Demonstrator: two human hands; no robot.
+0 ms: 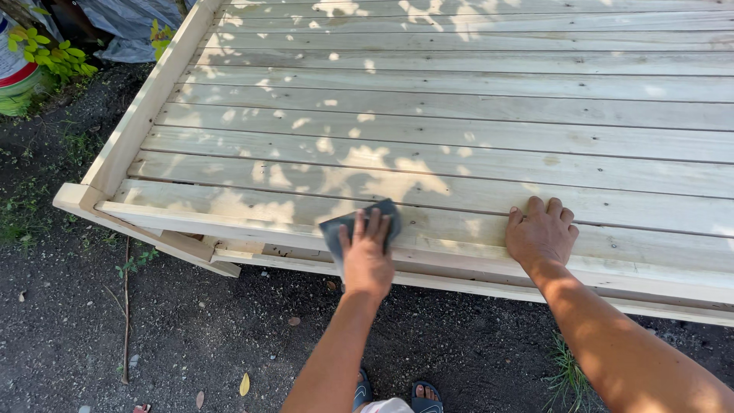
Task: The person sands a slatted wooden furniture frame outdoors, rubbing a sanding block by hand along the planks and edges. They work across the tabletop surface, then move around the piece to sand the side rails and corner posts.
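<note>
A large panel of pale wooden planks [459, 115] lies flat before me, raised a little off the ground. My left hand [367, 252] presses a dark grey sheet of sandpaper [336, 227] flat onto the plank nearest me, close to the panel's front edge. My right hand [541, 233] rests palm down on the same plank further right, fingers slightly spread and holding nothing. Both forearms reach in from the bottom of the view.
Dark bare soil [153, 336] with small leaves and weeds lies below the panel. A wooden frame rail [145, 103] runs along the panel's left side. Green plants and a painted container [19, 69] stand at the top left. My sandalled feet [424, 398] show at the bottom.
</note>
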